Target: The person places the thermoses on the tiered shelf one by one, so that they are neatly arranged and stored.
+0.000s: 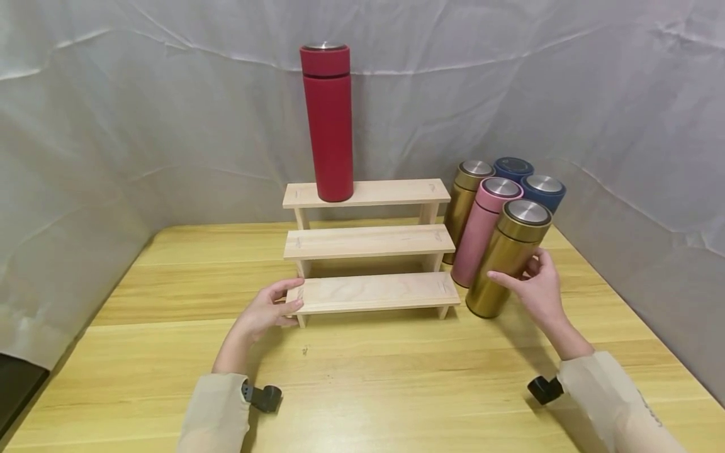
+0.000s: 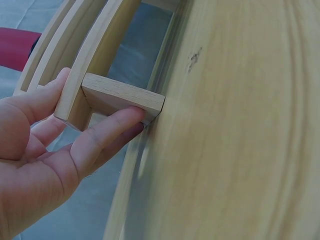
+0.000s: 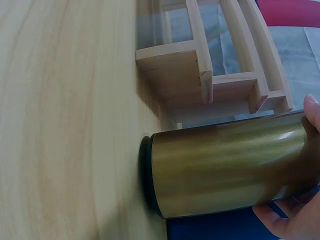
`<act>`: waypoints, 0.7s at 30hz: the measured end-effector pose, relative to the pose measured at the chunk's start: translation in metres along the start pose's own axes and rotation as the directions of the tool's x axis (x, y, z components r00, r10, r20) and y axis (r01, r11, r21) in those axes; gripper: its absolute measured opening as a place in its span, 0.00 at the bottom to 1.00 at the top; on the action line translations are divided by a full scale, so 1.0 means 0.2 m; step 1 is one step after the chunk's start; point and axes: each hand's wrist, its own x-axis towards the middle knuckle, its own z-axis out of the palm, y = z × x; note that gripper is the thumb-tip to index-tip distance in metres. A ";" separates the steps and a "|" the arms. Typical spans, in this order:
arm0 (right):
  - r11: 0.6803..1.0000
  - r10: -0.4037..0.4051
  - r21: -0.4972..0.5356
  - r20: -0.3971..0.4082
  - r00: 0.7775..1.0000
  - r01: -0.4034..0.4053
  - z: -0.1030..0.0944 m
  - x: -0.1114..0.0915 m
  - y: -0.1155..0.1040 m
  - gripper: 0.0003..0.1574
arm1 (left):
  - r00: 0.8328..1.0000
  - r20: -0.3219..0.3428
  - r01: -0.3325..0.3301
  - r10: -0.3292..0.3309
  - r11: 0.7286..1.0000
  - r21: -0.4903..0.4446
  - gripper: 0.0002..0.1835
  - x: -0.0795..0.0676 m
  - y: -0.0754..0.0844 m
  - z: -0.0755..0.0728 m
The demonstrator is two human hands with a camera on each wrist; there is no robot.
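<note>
A three-step wooden display stand (image 1: 370, 293) stands on the table. At the left end of its lowest step is my left hand (image 1: 270, 308), gripping the board's end, with fingers beside the short leg (image 2: 122, 95) in the left wrist view. My right hand (image 1: 535, 286) holds the front gold thermos (image 1: 506, 267) around its body, thumb on the near side. That thermos is upright with its base on the table, as the right wrist view also shows. A tall red thermos (image 1: 330, 126) stands on the top step, left of its middle.
Right of the stand, a pink thermos (image 1: 481, 233), another gold thermos (image 1: 460, 207) and two blue thermoses (image 1: 545, 189) are grouped closely behind the held one. Grey cloth (image 1: 226, 126) hangs behind and beside the wooden table (image 1: 362, 384).
</note>
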 end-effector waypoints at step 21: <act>0.990 -0.088 0.106 -0.081 0.993 0.096 0.06 -0.10 -0.80 0.31 | 1.000 0.006 0.001 -0.001 1.000 0.004 0.27 0.01 -0.01 -0.01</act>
